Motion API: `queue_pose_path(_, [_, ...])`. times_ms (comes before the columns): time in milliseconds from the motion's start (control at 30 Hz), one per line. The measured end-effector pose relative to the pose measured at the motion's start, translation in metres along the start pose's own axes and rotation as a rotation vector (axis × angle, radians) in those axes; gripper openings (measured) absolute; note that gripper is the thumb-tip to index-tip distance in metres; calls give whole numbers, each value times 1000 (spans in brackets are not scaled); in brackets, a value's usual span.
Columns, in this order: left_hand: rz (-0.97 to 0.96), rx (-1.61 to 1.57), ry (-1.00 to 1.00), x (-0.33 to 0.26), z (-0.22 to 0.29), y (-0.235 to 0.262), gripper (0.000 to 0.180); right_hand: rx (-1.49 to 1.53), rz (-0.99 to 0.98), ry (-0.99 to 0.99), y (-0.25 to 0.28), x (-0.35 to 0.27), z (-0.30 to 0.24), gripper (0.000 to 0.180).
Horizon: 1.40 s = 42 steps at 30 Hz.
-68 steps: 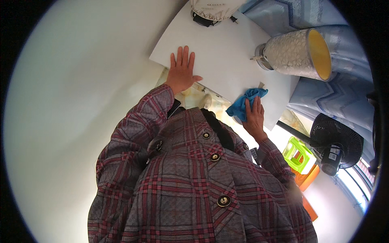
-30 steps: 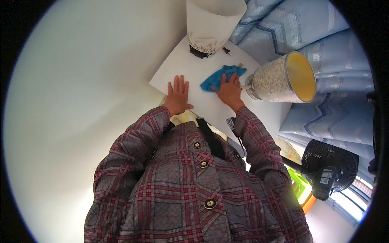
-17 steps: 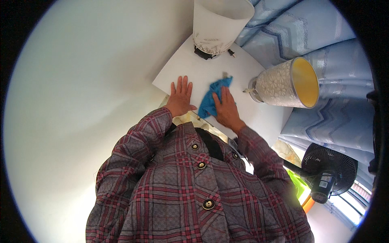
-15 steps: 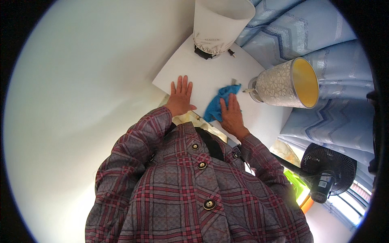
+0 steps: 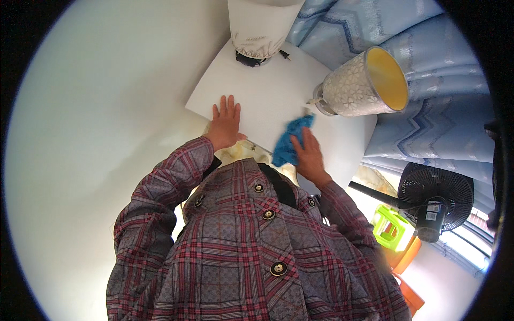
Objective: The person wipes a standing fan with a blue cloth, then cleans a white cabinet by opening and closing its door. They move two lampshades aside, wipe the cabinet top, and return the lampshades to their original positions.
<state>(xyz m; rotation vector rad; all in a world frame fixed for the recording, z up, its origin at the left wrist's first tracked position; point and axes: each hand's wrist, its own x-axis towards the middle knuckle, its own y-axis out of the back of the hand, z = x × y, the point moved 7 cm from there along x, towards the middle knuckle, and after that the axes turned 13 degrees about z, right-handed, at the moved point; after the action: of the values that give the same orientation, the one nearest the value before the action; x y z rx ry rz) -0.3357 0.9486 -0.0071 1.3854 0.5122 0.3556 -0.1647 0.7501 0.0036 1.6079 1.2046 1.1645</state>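
Observation:
A blue cloth (image 5: 287, 143) lies bunched on the white tabletop (image 5: 251, 101), with a small greyish tag at its far end. My right hand (image 5: 311, 155) holds the cloth against the surface, its fingers laid over the right side of it. What the fingertips do underneath is partly hidden. To the left, my left hand (image 5: 225, 126) rests flat near the table's front left edge, fingers spread and nothing in it. Right of the cloth and a little beyond it, a lamp with a flower-patterned shade (image 5: 350, 88) and yellow lining leans outward in the view.
At the far edge stands a second lamp with a white shade (image 5: 259, 29), a black plug (image 5: 285, 54) beside its base. Blue patterned curtains (image 5: 428, 123) hang along the right. A black fan (image 5: 436, 195) and a bright green plastic item (image 5: 393, 227) are at the lower right. A pale wall borders the left.
The view has shifted, so the lamps and table appear farther up and left. Against the tabletop, my right hand and the cloth have slid toward me. My left hand stays flat.

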Motion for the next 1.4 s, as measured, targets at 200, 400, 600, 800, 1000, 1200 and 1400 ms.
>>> queue_pose_path(200, [112, 65, -48, -6, 4, -4, 103, -294, 105, -573, 24, -68, 67, 76])
queue_pose_path(400, [122, 49, -44, -5, 8, 3, 99, -45, 111, -69, -9, -1, -4, 75])
queue_pose_path(600, [61, -105, -108, -18, 5, -3, 92, -86, -68, -176, 13, -39, 15, 75])
queue_pose_path(800, [324, -179, 138, -29, -28, -6, 89, -96, 46, -266, 11, -47, 27, 79])
queue_pose_path(1000, [273, -178, 121, -33, -25, -9, 86, 43, 31, 132, -22, 37, -47, 72])
queue_pose_path(1200, [223, -253, 88, -54, -41, -11, 88, -40, -158, 115, 8, 9, -24, 76])
queue_pose_path(1400, [263, -255, 281, -71, -73, -10, 90, 21, 13, 150, -19, 52, -48, 83])
